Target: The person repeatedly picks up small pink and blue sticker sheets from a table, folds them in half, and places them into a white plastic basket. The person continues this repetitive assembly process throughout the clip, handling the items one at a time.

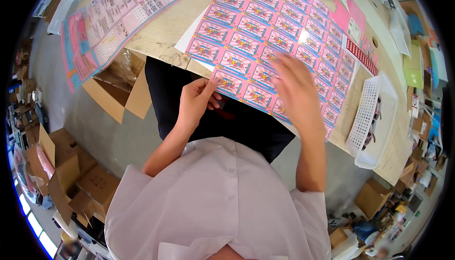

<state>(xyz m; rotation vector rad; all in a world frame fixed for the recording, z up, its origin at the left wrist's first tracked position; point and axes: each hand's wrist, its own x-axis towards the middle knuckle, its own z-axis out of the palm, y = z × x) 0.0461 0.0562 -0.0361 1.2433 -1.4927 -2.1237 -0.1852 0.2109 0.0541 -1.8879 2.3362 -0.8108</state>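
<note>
Pinched closed, left hand (195, 99) grips the pink sheet (259, 24); right hand (298, 88) loosely spread.

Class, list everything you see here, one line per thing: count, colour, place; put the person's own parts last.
Wooden table: one, beige, top half
Large paper sheet of repeated card pictures: one, pink and blue, overhanging the table's near edge
Broad printed paper sheet: one, pink and blue, table's left, draping over the edge
Perforated plastic basket: one, white, table's right, holding unclear dark items
Narrow strip: one, red with white border, right of the card sheet
Cardboard boxes: several, brown, floor, left and right
Short-sleeved shirt: one, white, worn
Left hand: one, bare, fingers gripping the card sheet's near edge
Right hand: one, bare, blurred, over that sheet
</note>
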